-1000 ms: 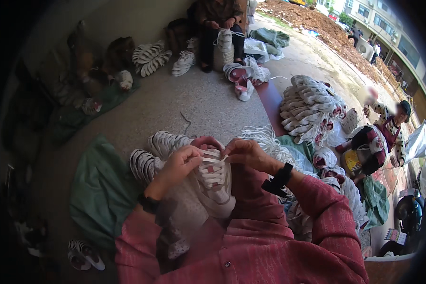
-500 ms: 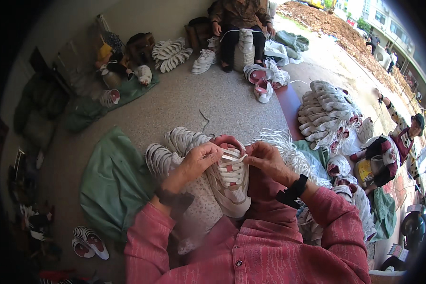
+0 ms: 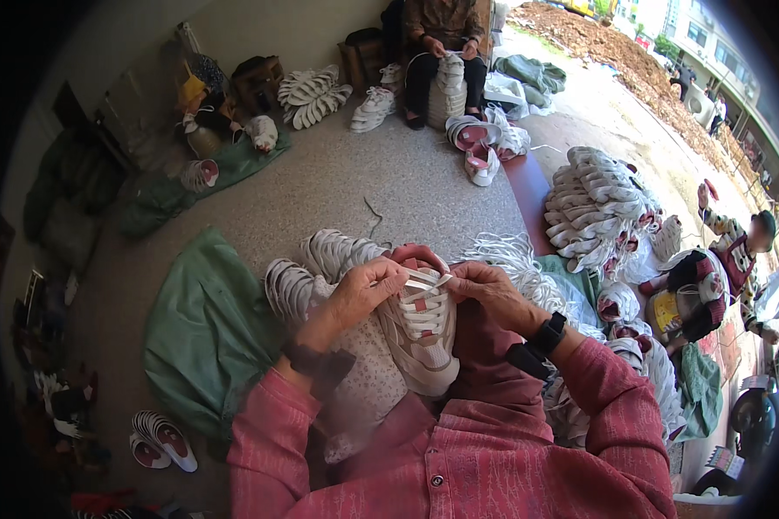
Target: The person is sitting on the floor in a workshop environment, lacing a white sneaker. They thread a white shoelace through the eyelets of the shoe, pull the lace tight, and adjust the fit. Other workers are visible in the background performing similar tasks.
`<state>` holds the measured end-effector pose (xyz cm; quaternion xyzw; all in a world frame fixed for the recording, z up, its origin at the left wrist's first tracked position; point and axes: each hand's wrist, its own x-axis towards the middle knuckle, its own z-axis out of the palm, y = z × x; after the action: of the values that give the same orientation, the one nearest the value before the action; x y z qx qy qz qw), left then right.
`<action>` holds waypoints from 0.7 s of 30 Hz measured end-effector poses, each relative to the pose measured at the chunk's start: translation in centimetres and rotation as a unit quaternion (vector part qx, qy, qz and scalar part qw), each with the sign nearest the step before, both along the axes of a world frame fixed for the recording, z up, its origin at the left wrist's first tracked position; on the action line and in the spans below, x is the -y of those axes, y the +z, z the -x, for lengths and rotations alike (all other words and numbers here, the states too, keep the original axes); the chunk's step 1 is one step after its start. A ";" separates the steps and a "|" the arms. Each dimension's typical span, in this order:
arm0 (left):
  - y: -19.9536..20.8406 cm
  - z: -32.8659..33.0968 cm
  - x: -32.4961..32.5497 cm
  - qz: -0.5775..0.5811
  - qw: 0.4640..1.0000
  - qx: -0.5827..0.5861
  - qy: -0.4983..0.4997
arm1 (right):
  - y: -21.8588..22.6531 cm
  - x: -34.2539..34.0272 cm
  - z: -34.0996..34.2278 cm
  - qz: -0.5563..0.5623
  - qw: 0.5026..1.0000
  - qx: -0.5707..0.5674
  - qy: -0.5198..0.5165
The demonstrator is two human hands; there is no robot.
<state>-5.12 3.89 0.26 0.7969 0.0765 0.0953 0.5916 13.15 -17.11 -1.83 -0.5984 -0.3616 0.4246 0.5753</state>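
A white and pink sneaker [image 3: 422, 337] rests toe-down on my lap, its opening facing away from me. My left hand [image 3: 365, 292] pinches the white shoelace [image 3: 426, 278] at the top eyelets from the left. My right hand [image 3: 486, 290] grips the same lace from the right, a black watch on its wrist. Both hands touch the shoe's collar. A floral white cloth [image 3: 363, 381] lies under the shoe on my lap.
Finished sneakers [image 3: 320, 264] lie just beyond my knees, a bundle of white laces [image 3: 511, 255] to their right. A large stack of sneakers [image 3: 593, 203] is on the right. A green sack [image 3: 203, 333] lies left. A seated person [image 3: 441, 35] works at the back, another person [image 3: 727, 259] at right.
The view has tilted so the shoe and hands sit lower and more central. My fingers have shifted along the lace at the top eyelets; the shoe stays on my lap.
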 end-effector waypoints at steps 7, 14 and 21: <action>0.3 0.1 -0.1 -0.002 1.000 -0.006 0.001 | 2.0 -2.4 -4.2 0.030 0.895 0.431 0.107; 0.1 0.7 -1.1 0.061 0.998 0.009 -0.021 | 2.6 -3.3 -3.9 -0.020 0.951 0.303 0.058; 1.7 0.2 -0.5 0.027 0.999 -0.034 0.017 | 4.0 -3.1 -3.2 0.029 0.956 0.274 0.096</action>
<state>-5.32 4.38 1.98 0.7822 0.1126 0.0763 0.6080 16.36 -14.03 2.17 -0.6707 -0.5488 0.3073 0.3931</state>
